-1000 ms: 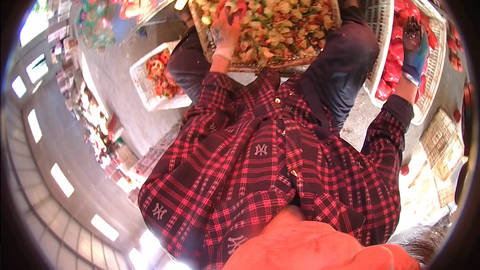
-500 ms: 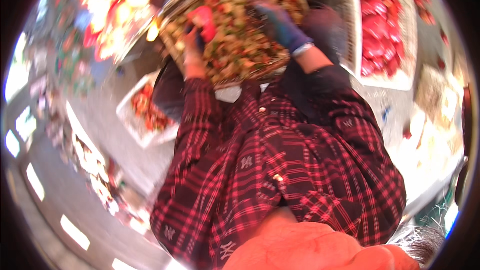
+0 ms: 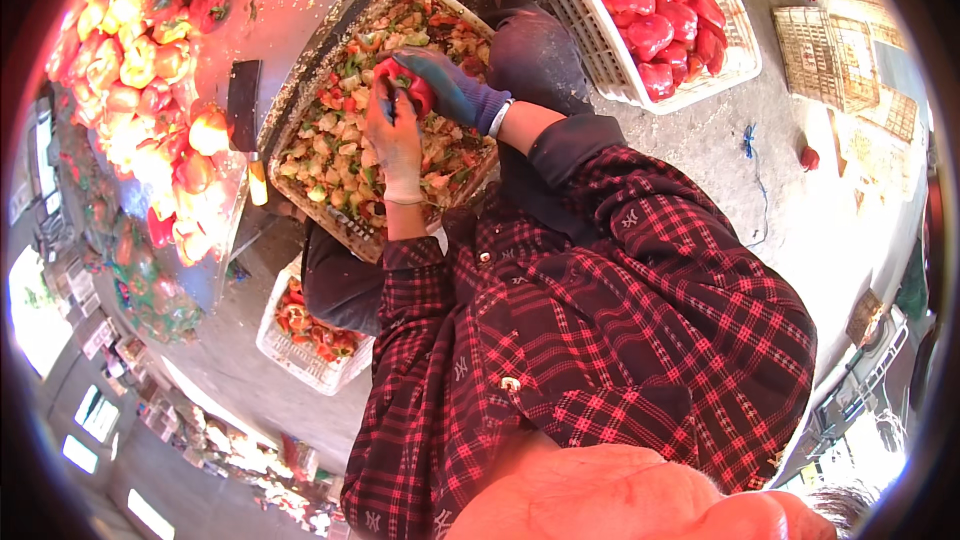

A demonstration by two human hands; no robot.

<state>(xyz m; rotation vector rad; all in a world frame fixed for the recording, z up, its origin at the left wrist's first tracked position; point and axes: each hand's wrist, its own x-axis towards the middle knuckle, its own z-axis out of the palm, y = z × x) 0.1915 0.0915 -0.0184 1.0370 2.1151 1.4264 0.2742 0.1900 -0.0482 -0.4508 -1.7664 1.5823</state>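
Note:
A red bell pepper (image 3: pixel 419 95) is held between my two hands, above a crate (image 3: pixel 345 233) of pale pepper cores with green stems and red scraps. My left hand (image 3: pixel 395 145), in a pale, stained glove, has its fingers closed on the pepper's near-left side. From the right, my right hand (image 3: pixel 448 90) wraps round the pepper in a blue-purple glove. Whether either hand holds a small tool is hidden by the fingers and the pepper. The crate sits in front of me, close to my knees.
Whole red and yellow peppers (image 3: pixel 150 60) are heaped on a metal table to the left. A dark-bladed cleaver (image 3: pixel 243 105) with a wooden handle lies by its edge. A white crate (image 3: pixel 740 65) of red peppers stands right; a smaller crate (image 3: pixel 300 360) of red pieces sits lower left.
My right hand has come from over the cores to the pepper in my left hand. Both hands now grip it. The whole view has turned and is sharper.

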